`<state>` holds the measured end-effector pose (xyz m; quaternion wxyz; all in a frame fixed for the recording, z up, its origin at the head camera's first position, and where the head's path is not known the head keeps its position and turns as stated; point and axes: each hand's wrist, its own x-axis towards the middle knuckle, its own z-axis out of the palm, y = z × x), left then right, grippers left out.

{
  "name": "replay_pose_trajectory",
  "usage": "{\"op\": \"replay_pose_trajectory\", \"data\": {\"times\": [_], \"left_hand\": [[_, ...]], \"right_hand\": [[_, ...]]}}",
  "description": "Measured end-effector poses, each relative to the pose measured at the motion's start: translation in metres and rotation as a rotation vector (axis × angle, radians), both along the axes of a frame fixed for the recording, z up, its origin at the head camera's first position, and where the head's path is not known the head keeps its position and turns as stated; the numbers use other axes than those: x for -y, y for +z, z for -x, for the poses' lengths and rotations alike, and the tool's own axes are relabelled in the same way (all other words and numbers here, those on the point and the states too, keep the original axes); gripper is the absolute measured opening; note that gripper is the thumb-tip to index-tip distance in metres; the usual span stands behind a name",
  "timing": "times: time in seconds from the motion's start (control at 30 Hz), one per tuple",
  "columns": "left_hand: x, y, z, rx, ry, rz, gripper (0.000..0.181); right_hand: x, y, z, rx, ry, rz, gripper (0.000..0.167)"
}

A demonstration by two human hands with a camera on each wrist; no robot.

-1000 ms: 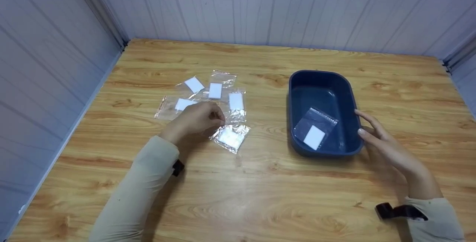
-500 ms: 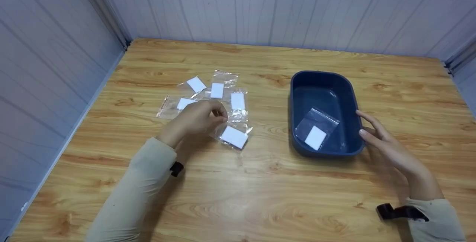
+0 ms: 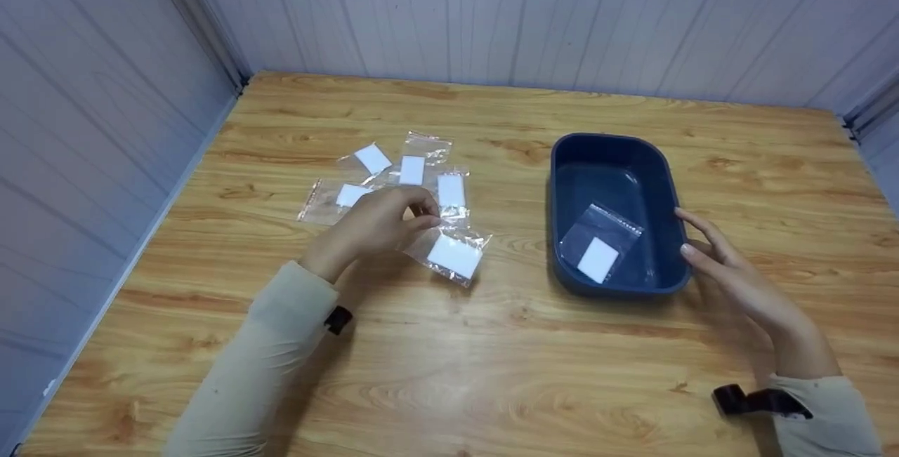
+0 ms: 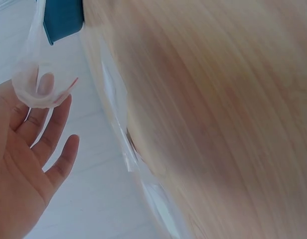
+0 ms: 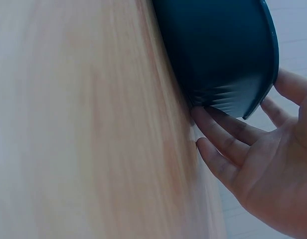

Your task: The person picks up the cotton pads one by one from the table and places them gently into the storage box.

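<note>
Four clear bags [image 3: 451,194], each with a flat white piece [image 3: 412,170] inside, are spread close together on the wooden tabletop [image 3: 491,373]. Nearest the viewer, the held bag [image 3: 455,256] is pinched at one end between the thumb and forefinger of the left hand [image 3: 383,222], whose other fingers are held loose. It is tilted, though whether its lower edge is fully clear of the wood cannot be told from above. One more, the binned bag [image 3: 598,260], is contained in the near half of the blue bin [image 3: 593,183], whose right side is touched by the spread, extended fingers of the right hand [image 3: 737,288]. The step in hand is judged to be the lifting of a single bag. For the next move, a firm pinch would be called for, with the bin steadied and its rim cleared.
</note>
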<state>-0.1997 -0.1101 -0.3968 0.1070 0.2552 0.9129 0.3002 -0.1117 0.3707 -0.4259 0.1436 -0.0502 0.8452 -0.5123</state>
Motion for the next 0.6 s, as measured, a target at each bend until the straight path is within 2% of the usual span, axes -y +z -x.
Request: {"op": "replay_pose_trajectory", "data": {"times": [0.13, 0.4, 0.6], "left_hand": [[-0.004, 0.002, -0.001, -0.014, 0.0, -0.021, 0.01], [-0.014, 0.004, -0.001, -0.088, 0.033, -0.036, 0.011], [-0.023, 0.004, 0.0, -0.108, 0.05, -0.06, 0.012]], "right_hand": [[0.0, 0.001, 0.0, 0.006, 0.003, 0.005, 0.057], [0.0, 0.001, 0.0, 0.012, 0.007, 0.016, 0.058], [0.0, 0.001, 0.0, 0.002, 0.005, 0.002, 0.058]]}}
